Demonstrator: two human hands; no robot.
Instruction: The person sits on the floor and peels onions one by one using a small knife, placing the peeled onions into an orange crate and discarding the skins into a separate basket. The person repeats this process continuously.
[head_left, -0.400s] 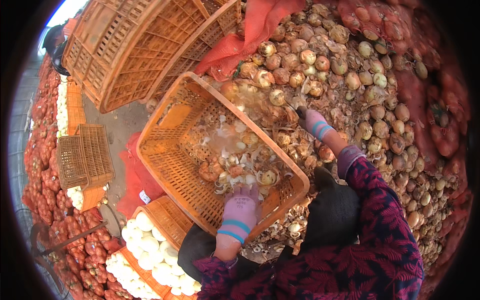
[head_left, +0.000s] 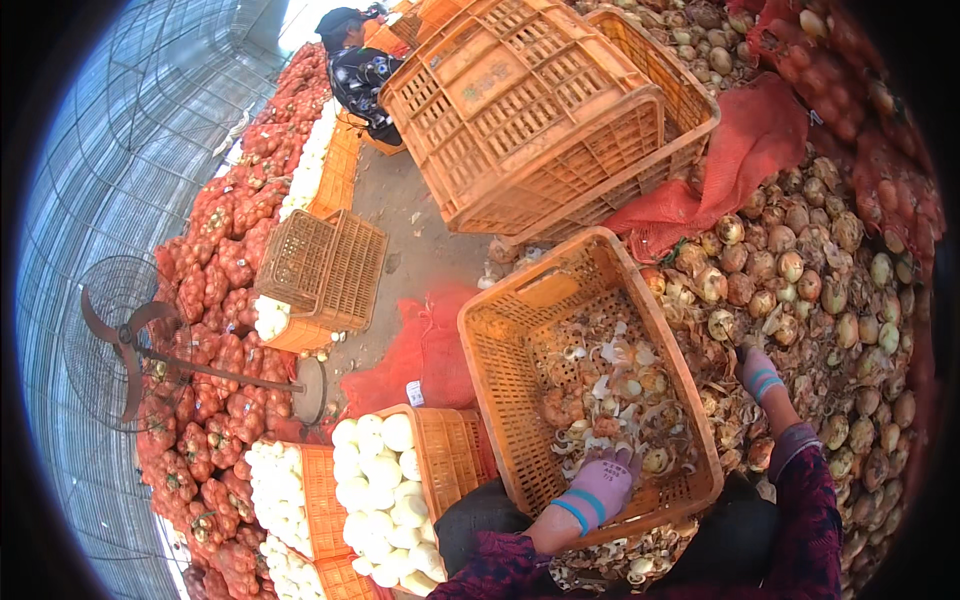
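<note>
My left hand [head_left: 598, 485], in a pink glove with blue bands, reaches into an orange slatted crate [head_left: 645, 285], fingers outstretched against papery skins and onion pieces [head_left: 618, 395]; its fingertips are partly hidden among them. My gloved right hand [head_left: 760, 375] is outside the crate's right wall, closed on the dark handle of a knife [head_left: 743, 352]. The thin blade points toward a pale brown onion [head_left: 720, 325] on a loose heap of unpeeled onions [head_left: 790, 270].
Stacked orange crates [head_left: 540, 110] stand ahead. Crates of peeled white onions [head_left: 380, 470], red mesh sacks of onions [head_left: 215, 400], a large fan [head_left: 128, 335] and a red net [head_left: 410, 355] are left. Beyond, another person [head_left: 355, 80] in dark clothing bends over on the grey floor [head_left: 395, 210].
The camera has turned up and left, so the scene sits rightward and more of the fan, wall and co-worker shows. Both hands stay in much the same places relative to crate and heap.
</note>
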